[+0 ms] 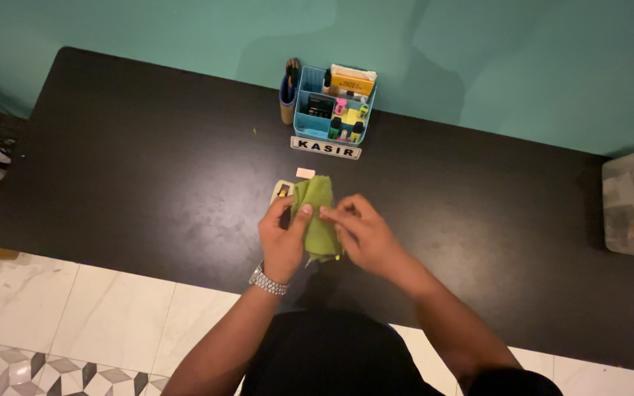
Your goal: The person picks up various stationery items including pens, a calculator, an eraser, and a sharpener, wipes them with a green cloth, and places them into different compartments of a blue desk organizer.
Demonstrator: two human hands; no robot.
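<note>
Big black table (148,169) fills the view, its far edge against a teal wall (515,59) and its near edge over pale floor tiles (111,323). Wide bare stretches of tabletop run off to the left and to the right of the hands. Far right, a pale bin (629,202) sits at the table's end. At the back, a blue organiser (310,125) packed with small items stands by the wall edge, a brown cup (288,99) of pens just beside it on its left, a small sign (325,147) lying in front of it.

Centre, near the front edge: a green cloth (317,209) lies on the table between both hands. Left hand (282,238), silver bracelet (268,281) at the wrist, pinches the cloth's left side with thumb and fingers closed on it. Right hand (361,231) grips the cloth's right side, fingers curled shut over the fabric. Under the cloth's left edge pokes a small beige card (282,192) with something dark on it; a tiny pale tag (305,173) sits just beyond, apart from the cloth.
</note>
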